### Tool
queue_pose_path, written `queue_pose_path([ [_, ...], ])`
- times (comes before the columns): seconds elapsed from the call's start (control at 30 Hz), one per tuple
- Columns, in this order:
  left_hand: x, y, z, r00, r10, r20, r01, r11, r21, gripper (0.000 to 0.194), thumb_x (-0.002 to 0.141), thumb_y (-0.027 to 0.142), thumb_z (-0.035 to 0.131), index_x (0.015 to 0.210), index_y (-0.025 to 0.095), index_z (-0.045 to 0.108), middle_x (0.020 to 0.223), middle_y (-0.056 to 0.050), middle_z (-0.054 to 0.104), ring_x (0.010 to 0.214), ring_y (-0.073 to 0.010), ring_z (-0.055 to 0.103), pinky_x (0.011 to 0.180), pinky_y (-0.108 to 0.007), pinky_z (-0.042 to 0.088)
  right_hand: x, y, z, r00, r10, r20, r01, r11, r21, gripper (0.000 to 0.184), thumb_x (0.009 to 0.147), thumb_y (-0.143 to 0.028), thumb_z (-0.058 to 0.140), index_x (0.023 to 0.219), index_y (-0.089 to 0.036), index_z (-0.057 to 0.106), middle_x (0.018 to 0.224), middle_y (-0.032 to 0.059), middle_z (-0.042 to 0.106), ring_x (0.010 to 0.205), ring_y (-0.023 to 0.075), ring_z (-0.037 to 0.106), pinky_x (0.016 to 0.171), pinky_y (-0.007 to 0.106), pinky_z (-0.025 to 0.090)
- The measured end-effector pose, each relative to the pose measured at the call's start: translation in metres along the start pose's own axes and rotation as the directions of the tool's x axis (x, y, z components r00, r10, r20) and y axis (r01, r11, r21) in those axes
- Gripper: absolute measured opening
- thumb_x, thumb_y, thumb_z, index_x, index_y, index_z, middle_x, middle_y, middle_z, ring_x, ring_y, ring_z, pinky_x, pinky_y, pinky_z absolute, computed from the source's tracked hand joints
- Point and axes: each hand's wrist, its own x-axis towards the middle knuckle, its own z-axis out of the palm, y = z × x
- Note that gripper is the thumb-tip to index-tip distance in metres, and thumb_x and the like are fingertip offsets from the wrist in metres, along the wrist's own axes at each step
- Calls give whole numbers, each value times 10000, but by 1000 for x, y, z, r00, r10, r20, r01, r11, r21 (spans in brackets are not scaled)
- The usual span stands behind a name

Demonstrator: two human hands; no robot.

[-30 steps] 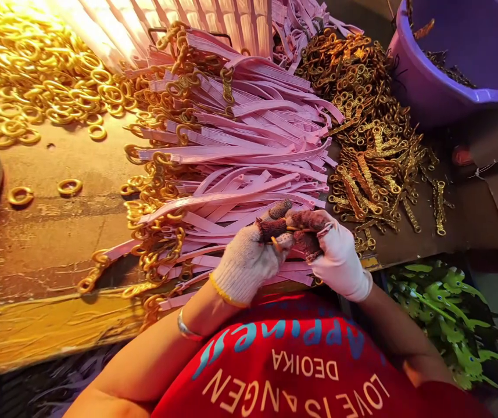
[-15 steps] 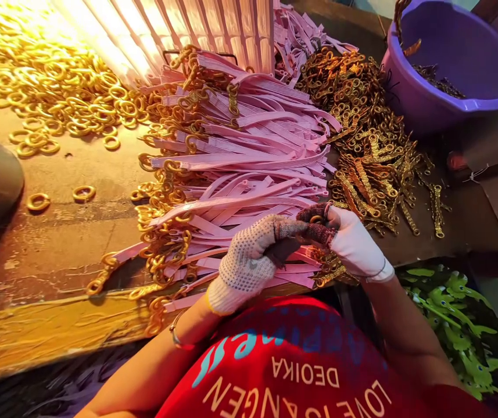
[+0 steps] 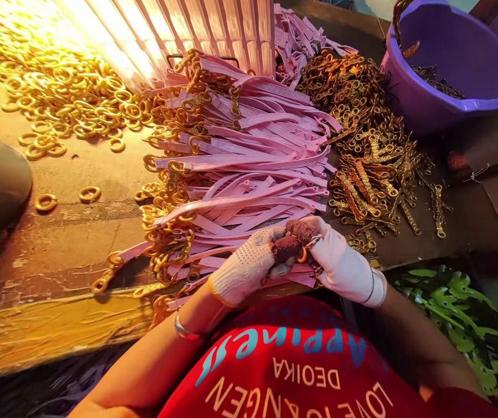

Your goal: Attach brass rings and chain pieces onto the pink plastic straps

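Both my hands wear white knit gloves with dark stained fingertips. My left hand (image 3: 249, 264) and my right hand (image 3: 340, 264) are pressed together at the near edge of the table, fingers closed around a small gold ring (image 3: 302, 254) between the fingertips. They sit over the near end of a pile of pink straps (image 3: 249, 157), many with gold rings and chain links on their left ends. A heap of gold chain pieces (image 3: 371, 145) lies just right of the straps.
Loose gold rings (image 3: 57, 98) spread over the far left of the worn table (image 3: 48, 244). A purple basin (image 3: 444, 64) stands at the far right. A white slatted rack (image 3: 196, 29) is at the back. Green plastic leaves (image 3: 453, 313) lie below the table's right side.
My hands have dropped slightly toward me and closed tighter together over the ring. The view has shifted a little.
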Motion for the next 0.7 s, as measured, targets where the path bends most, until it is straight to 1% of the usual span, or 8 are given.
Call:
queue_pose_path([
  [0.07, -3, -1, 1, 997, 6, -80, 6, 990, 141, 331, 904, 486, 611, 766, 191, 547, 572, 47, 439, 484, -92, 314, 448, -220, 228, -3, 0, 2, 998, 37, 60, -31, 995, -98, 298, 920, -236, 541, 1178, -126, 643, 1139, 170, 679, 1035, 259, 652, 912, 372, 549],
  [0.13, -7, -3, 1, 979, 119, -167, -60, 945, 322, 299, 893, 431, 636, 733, 192, 554, 605, 21, 523, 549, -119, 423, 508, -227, 314, -6, -2, 1, 974, 149, 171, -103, 962, -253, 223, 881, -214, 565, 1056, -128, 673, 998, 150, 697, 881, 254, 660, 774, 352, 534],
  [0.2, -12, -7, 2, 962, 214, -169, -121, 889, 441, 177, 855, 346, 685, 790, 195, 618, 733, -16, 654, 658, -156, 544, 610, -246, 403, -8, -7, -1, 917, 269, 294, -138, 907, -397, 167, 856, -202, 586, 976, -135, 681, 936, 144, 699, 791, 253, 654, 672, 344, 485],
  [0.3, -16, -16, 5, 946, 259, -193, -133, 856, 499, 105, 792, 270, 725, 870, 211, 687, 850, -52, 729, 749, -203, 623, 705, -284, 450, -7, -14, -4, 871, 306, 384, -104, 879, -465, 154, 863, -197, 568, 953, -144, 681, 915, 137, 702, 767, 260, 656, 618, 349, 425],
  [0.4, -12, -23, 8, 949, 192, -249, -95, 930, 355, 120, 794, 297, 723, 781, 201, 652, 739, -40, 669, 662, -179, 574, 616, -260, 431, -5, -18, 0, 889, 290, 355, -118, 893, -434, 163, 881, -232, 551, 957, -159, 676, 937, 120, 699, 768, 245, 650, 614, 346, 406],
  [0.47, -8, -23, 10, 977, 63, -203, -37, 991, 129, 230, 855, 364, 682, 736, 201, 572, 597, 10, 555, 515, -124, 453, 493, -223, 349, -7, -21, 7, 906, 325, 272, -182, 878, -443, 189, 856, -282, 587, 966, -158, 677, 959, 129, 696, 752, 244, 637, 605, 351, 399],
  [0.57, 0, -20, 13, 994, -32, -108, 20, 994, -108, 355, 919, 433, 616, 689, 204, 471, 504, 52, 433, 408, -76, 309, 407, -207, 227, -13, -25, 19, 915, 390, 108, -293, 822, -488, 249, 791, -327, 658, 971, -156, 679, 999, 163, 697, 729, 249, 611, 589, 359, 397],
  [0.7, 8, -15, 16, 997, -69, -26, 66, 993, -102, 372, 886, 411, 668, 655, 185, 482, 520, 47, 430, 433, -63, 323, 414, -195, 246, -22, -31, 26, 910, 415, 17, -347, 783, -516, 141, 805, -285, 658, 883, -168, 667, 1020, 197, 695, 734, 254, 592, 569, 350, 400],
])
